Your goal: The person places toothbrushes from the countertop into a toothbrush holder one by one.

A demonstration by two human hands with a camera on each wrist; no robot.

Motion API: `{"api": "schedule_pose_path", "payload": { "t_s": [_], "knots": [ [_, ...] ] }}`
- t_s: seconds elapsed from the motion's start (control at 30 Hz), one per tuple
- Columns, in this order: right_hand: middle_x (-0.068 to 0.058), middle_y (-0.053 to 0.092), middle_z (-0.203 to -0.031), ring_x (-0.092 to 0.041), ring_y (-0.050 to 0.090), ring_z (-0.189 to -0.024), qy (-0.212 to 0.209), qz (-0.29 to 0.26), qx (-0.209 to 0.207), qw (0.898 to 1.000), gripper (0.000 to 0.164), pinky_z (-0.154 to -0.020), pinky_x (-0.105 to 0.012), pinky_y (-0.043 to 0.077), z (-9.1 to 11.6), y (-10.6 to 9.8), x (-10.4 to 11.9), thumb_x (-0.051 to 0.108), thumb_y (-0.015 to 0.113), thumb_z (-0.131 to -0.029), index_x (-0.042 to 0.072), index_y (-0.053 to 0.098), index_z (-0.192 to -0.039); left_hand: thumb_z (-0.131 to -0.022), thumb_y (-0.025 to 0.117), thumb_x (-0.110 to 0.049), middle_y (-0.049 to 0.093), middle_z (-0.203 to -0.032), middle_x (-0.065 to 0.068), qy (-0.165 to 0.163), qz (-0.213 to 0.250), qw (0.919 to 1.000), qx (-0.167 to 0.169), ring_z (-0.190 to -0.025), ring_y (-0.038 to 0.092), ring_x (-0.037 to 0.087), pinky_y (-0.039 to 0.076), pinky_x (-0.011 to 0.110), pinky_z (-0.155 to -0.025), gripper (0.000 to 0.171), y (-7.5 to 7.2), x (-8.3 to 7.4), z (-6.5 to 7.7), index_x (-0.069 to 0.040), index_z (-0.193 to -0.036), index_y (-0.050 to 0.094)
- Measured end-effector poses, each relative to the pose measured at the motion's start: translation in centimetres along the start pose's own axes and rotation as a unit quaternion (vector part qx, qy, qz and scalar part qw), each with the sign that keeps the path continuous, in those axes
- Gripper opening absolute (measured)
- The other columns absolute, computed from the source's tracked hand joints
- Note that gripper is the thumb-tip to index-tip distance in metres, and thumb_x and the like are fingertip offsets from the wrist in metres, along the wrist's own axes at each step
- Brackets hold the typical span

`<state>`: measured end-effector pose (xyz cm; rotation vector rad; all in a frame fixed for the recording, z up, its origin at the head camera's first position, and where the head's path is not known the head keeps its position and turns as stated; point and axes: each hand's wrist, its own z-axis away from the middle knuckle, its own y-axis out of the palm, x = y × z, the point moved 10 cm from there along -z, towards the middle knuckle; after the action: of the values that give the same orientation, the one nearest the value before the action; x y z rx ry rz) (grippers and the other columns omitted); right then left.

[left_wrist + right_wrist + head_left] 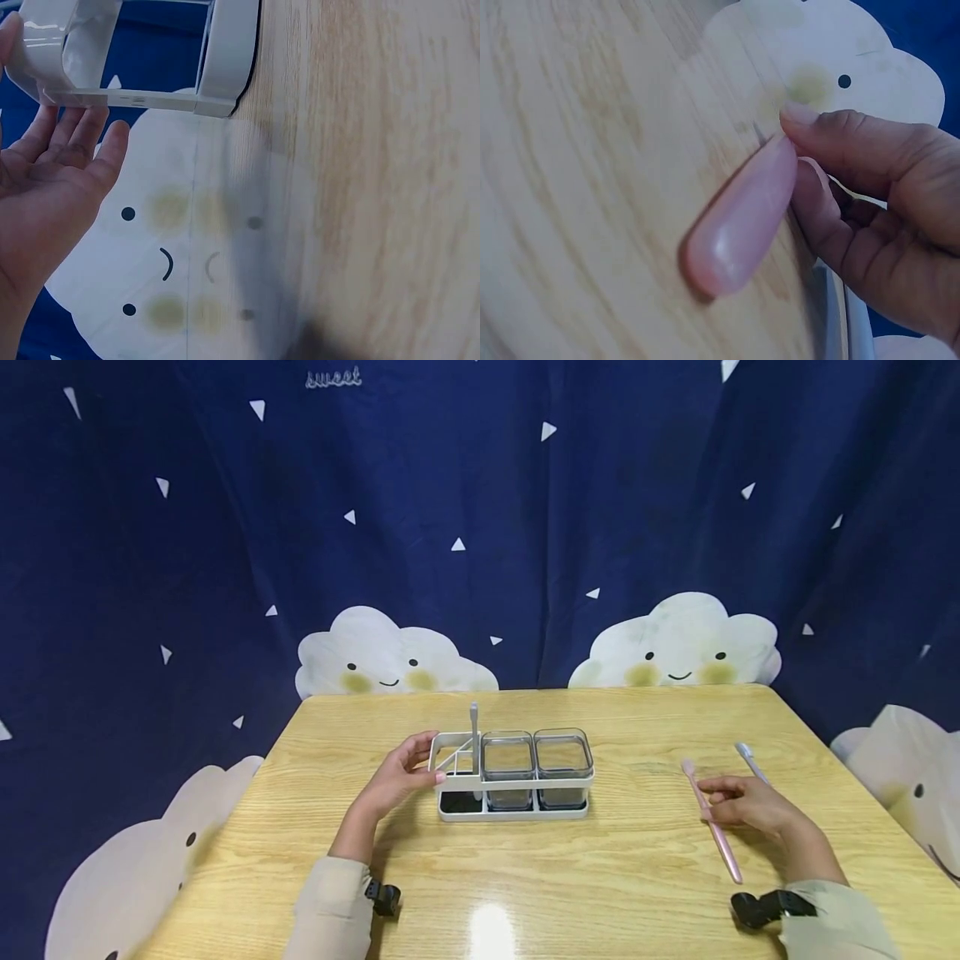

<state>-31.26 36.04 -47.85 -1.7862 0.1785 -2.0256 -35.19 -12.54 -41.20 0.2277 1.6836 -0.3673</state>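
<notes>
My left hand [397, 781] holds the left end of a white toothbrush rack [517, 784], thumb at the front and fingers behind. In the left wrist view the fingers [71, 139] reach the rack's edge [232, 64]. A grey toothbrush [474, 747] stands upright in the rack's divided left section. Two clear square cups, a middle one [508, 764] and a right one [562, 760], sit in its other sections. On the right, my right hand [757, 810] pinches a pink toothbrush [722, 847] between thumb and finger. Its rounded handle end [739, 232] lies close over the table.
A blue toothbrush [750, 760] lies just beyond my right hand, partly hidden by it. The wooden table [600, 893] ends at a dark blue curtain [450, 468] with white clouds. Black wrist cameras, such as the left one [384, 897], are worn on both wrists.
</notes>
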Motion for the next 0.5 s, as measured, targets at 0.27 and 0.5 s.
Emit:
{"api": "schedule_pose_path", "payload": {
  "t_s": [0.27,0.5],
  "knots": [
    [-0.008,0.047,-0.084,-0.014,0.048,-0.071,0.002,0.041,-0.023,0.999,0.064,-0.058,-0.026,0.049,-0.27,0.12,0.31,0.005,0.076,-0.074,-0.017,0.044,-0.126,-0.077,0.073,-0.002,0.043,-0.132,0.024,-0.013,-0.005,0.9999,-0.009,-0.117,0.044,0.042,0.047,0.035,-0.086,0.068,-0.16,0.23,0.18,-0.008,-0.137,0.042],
    [-0.008,0.045,-0.08,-0.017,0.046,-0.068,0.011,0.083,-0.029,0.996,0.06,-0.057,-0.027,0.046,-0.34,0.16,0.58,0.001,0.071,-0.074,-0.013,0.047,-0.127,-0.078,0.073,-0.004,0.042,-0.133,0.026,-0.01,-0.012,0.9998,-0.009,-0.118,0.042,0.043,0.046,0.036,-0.087,0.068,-0.18,0.17,0.05,-0.007,-0.138,0.041]
  ]
}}
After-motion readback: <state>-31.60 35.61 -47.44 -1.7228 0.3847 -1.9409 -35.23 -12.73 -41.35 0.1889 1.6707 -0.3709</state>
